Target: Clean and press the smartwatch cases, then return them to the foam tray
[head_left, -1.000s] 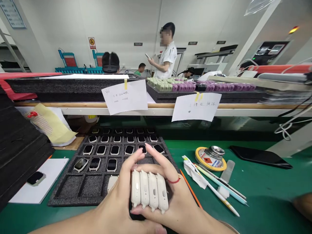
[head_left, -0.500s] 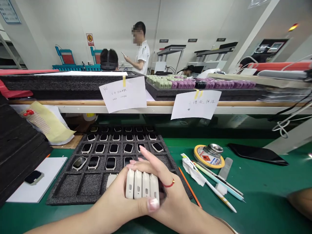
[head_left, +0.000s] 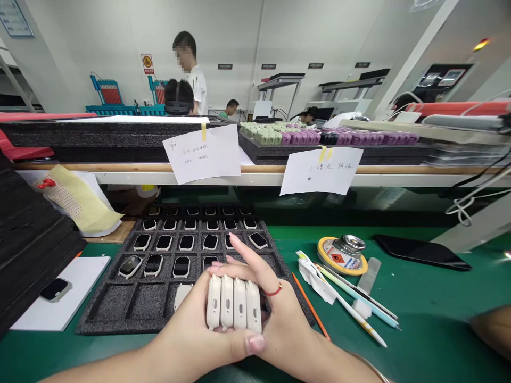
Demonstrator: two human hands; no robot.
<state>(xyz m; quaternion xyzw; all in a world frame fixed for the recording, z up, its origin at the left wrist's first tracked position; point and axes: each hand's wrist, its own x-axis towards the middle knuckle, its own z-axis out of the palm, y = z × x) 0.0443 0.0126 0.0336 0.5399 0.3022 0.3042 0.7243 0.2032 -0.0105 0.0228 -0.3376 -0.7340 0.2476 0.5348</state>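
Note:
Between my two hands stands a row of several cream watch cases (head_left: 227,303), set on edge side by side with their slotted sides facing me. My left hand (head_left: 195,324) wraps the row from the left, its thumb stretched along the lower front. From the right, my right hand (head_left: 283,314) closes round the other end, with one finger pointing up and away. Behind the hands lies a black foam tray (head_left: 151,303) with rows of watches, dark screens up; its nearest left pockets are bare. Another pale case (head_left: 182,292) sits partly hidden behind my left hand.
A watch (head_left: 56,290) lies on white paper at left. To the right are a tape roll (head_left: 325,255) with a metal-topped bottle, several pens (head_left: 359,319), an orange stick (head_left: 311,306) and a black phone (head_left: 423,252). A shelf edge (head_left: 263,178) crosses above; people are beyond it.
The grip on the watch cases has shifted slightly, and the left thumb sits a little lower, showing more of their lower ends. A person in white behind the shelf has moved left.

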